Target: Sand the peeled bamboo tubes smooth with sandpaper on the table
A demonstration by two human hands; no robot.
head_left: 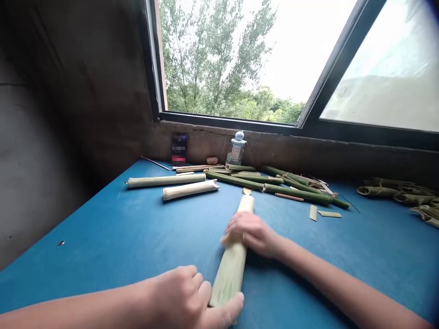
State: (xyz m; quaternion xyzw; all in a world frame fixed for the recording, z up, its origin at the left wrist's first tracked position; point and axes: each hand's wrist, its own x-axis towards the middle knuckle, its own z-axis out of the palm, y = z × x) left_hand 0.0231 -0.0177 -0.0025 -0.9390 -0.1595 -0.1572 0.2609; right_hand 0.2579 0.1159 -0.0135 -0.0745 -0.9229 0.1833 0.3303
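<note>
A pale, peeled length of bamboo (228,270) lies on the blue table, pointing away from me. My left hand (197,294) is closed on its near end, the thumb along the right side and the curled fingers on the left. Farther up, my right hand (248,230) wraps over the top of the bamboo and is blurred. Under its fingers a brown folded piece, seemingly sandpaper (224,239), presses on the surface; part of it is hidden. A small yellowish piece (247,191) lies at the bamboo's far end.
Two peeled bamboo lengths (190,189) lie at the back left. Green bamboo stalks (297,193) and strips are heaped at the back, with split pieces (379,193) far right. A lidded jar (236,150) and dark upright panel (179,148) stand by the wall below the window.
</note>
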